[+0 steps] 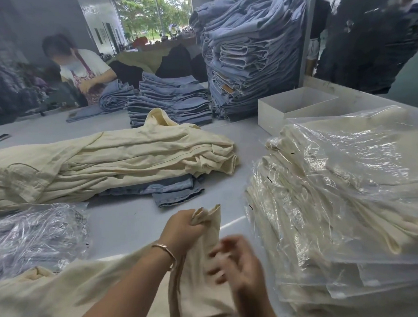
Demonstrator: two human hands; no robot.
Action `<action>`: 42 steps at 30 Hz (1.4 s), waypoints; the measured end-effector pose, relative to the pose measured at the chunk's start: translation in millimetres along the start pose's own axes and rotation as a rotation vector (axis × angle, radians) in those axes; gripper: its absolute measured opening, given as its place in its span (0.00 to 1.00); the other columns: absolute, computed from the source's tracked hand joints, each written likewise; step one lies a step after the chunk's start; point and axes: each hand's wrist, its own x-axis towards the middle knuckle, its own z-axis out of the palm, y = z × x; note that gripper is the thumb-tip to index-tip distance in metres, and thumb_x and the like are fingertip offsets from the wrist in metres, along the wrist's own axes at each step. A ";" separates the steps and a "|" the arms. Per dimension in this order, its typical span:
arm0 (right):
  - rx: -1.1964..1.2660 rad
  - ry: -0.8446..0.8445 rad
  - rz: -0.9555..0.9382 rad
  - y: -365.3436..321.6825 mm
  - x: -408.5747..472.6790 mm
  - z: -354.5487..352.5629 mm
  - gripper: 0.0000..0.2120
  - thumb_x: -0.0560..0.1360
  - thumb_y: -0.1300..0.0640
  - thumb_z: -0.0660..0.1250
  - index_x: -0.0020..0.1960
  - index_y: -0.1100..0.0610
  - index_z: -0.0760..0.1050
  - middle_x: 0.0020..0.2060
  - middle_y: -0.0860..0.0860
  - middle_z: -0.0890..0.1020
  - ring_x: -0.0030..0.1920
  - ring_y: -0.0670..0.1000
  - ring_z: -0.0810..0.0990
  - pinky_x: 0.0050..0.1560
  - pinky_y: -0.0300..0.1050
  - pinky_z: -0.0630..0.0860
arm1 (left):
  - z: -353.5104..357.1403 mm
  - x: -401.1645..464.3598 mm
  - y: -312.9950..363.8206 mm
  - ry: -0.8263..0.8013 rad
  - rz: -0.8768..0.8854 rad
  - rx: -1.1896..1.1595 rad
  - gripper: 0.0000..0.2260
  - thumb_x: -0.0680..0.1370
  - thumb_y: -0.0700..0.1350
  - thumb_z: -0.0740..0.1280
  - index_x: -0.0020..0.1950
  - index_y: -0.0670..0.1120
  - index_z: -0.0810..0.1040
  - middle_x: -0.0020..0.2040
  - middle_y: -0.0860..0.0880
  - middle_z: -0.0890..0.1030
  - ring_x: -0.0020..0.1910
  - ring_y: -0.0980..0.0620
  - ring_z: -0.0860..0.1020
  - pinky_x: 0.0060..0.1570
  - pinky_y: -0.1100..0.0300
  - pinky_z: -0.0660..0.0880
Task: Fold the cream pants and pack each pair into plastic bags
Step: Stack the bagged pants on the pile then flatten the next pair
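Pretty crowded bench [124,224] from where I'm watching. A heap of unfolded cream pants [102,160] lies across the left-middle, long axis running left to right, on top of some blue jeans [178,190]. On the right sits a stack of bagged cream pants [336,184], and empty plastic bags [36,235] lie at the left edge. Behind are denim stacks [253,53], a white box [294,106] and another person [79,68].

The cream pair [196,266] I'm working is near the front edge, hanging roughly vertical. The left hand [182,229] has its grip clamped on the top edge. The right hand [236,260] is blurred, fingers spread apart just beside the cloth.
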 end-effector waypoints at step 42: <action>-1.083 -0.090 0.134 -52.2 20.0 -9.8 0.18 0.69 0.52 0.63 0.55 0.50 0.59 0.48 0.50 0.80 0.47 0.56 0.78 0.39 0.45 0.66 | -49.0 -0.4 69.7 0.119 -0.343 -1.074 0.07 0.79 0.37 0.62 0.41 0.40 0.74 0.30 0.45 0.76 0.22 0.53 0.76 0.24 0.62 0.75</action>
